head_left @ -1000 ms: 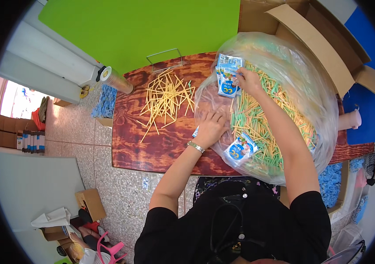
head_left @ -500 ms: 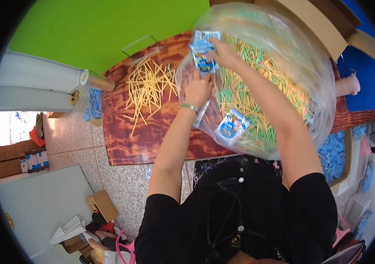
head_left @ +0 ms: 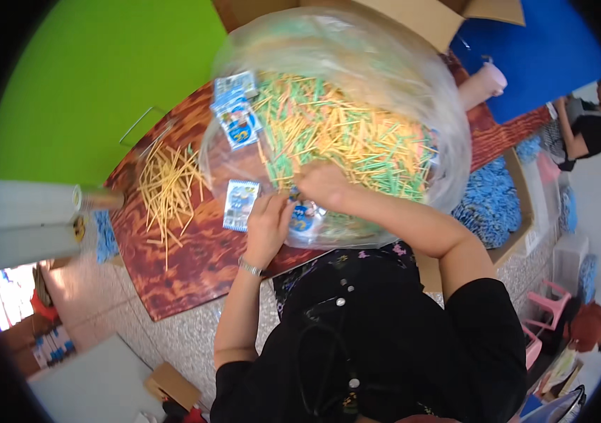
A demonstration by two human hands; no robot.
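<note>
My left hand (head_left: 266,224) and my right hand (head_left: 321,185) meet at the near left edge of a large clear plastic bag (head_left: 424,74). Both sets of fingers are pinched at the upper edge of a small blue-and-white packet (head_left: 303,218). Its upper part is hidden by my fingers. Thin yellow, green and pink sticks (head_left: 357,137) fill the open bag beside my right hand. Another printed packet (head_left: 239,203) lies just left of my left hand. Further away, overlapping packets (head_left: 237,120) rest at the bag's left edge.
A loose pile of yellow sticks (head_left: 170,180) lies on the left of the red-brown wooden table (head_left: 194,275). A pink cup-like container (head_left: 485,84) is at the far right. Cardboard boxes (head_left: 420,21) stand behind the bag. Blue packets (head_left: 491,204) fill a box at the right; another person (head_left: 589,130) is beyond.
Both hands have come from the far packets to the near packet, and my fingers now pinch its edge. The far packets are left lying. My view has turned and shifted right.
</note>
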